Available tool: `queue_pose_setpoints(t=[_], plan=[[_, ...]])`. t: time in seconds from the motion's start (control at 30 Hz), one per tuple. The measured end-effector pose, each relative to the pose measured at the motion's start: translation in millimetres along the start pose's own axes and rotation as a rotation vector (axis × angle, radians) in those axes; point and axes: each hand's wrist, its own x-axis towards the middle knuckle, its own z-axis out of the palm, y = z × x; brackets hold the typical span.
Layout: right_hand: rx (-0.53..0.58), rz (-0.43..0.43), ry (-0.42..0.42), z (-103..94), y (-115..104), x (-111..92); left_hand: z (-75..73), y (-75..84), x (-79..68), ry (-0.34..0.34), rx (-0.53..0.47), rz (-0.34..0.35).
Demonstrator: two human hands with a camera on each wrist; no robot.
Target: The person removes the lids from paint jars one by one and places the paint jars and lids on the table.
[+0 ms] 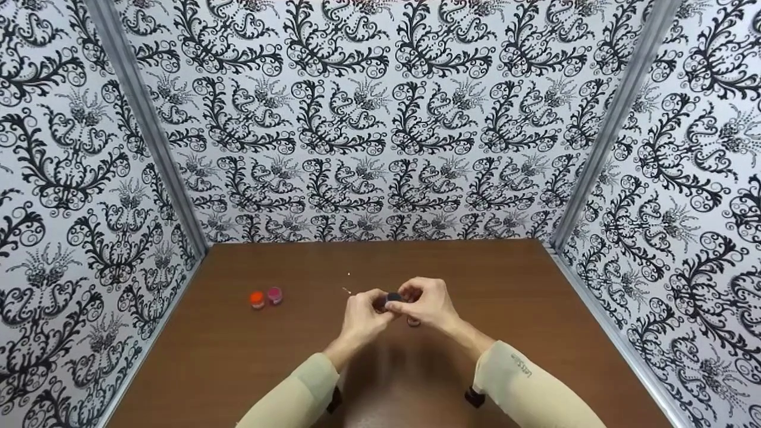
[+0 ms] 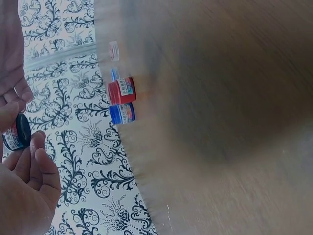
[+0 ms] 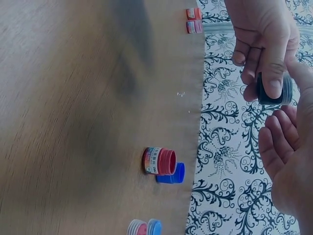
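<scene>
In the head view a small black paint jar is held above the table, between my left hand and my right hand. The left thumb lies against the dark side of the jar in the right wrist view, where a ribbed rim faces the right hand. A printed label shows on the jar in the left wrist view, with fingertips of the left hand touching it. The right hand also grips the jar; its exact finger contact is partly hidden.
A red jar and a blue jar stand uncapped on the brown table, near two lids. An orange jar and a pink jar are at the left. Pale specks lie beyond the hands. Patterned walls enclose the table.
</scene>
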Motion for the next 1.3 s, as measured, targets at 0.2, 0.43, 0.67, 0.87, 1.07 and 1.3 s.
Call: queue_pose_setpoints(t=[0.2, 0.43, 0.67, 0.87, 1.07, 1.3], plan=[[-0.009, -0.081, -0.045, -3.9, 1.0, 1.4, 1.7, 0.4, -0.3, -0.003, 0.021, 0.032], [-0.043, -0.192, -0.154, -10.9, 6.0, 6.8, 2.4, 0.3, -1.2, -0.038, 0.034, 0.025], [0.059, -0.109, -0.267, -17.7, 12.6, 10.4, 6.4, -0.3, -1.6, -0.067, 0.017, -0.001], [0.058, -0.096, -0.281, -18.9, 14.5, 11.0, 8.6, 1.1, -2.1, -0.068, 0.005, -0.033], [-0.007, -0.056, -0.167, -21.0, 10.9, 9.7, 10.4, 3.7, 1.4, -0.030, -0.005, -0.009], [-0.046, 0.032, -0.056, -18.4, 5.9, 8.8, 12.6, 6.0, 2.5, 0.002, 0.001, -0.006]])
